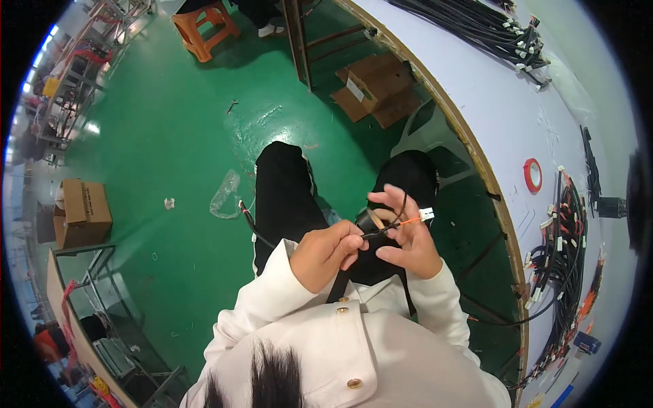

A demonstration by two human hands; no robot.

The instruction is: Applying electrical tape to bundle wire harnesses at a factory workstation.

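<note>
Black wire harness (388,229) hangs between two bare hands, just above the lap of a seated person in a white jacket (306,340) and black trousers (286,197). Orange wires (409,221) branch from it to a white connector (426,214), which stands out past the fingers of the right hand. The left hand (326,255) is closed in a narrow pinch, thumb against fingers, on the dark cable. The right hand (408,238) is spread wide, thumb well apart from the forefinger; whether its fingertips touch the harness is too small to tell. Between the hands sits what looks like a roll of black tape (367,221) with a tan core. On the left, another cable end (246,212) with a reddish tip shows over the thigh, beside the left sleeve. To the right, a pale desk (476,75) carries a red tape roll (532,175) and heaps of similar cables (561,234). Judging by the pose, the step in hand is working tape around the wires. Doing it well likely calls for keeping the left pinch firm and close to the wrapped spot, holding the wires straight and together, drawing the tape snug with even overlap, and keeping the connector and its thin wires clear of the turns.
</note>
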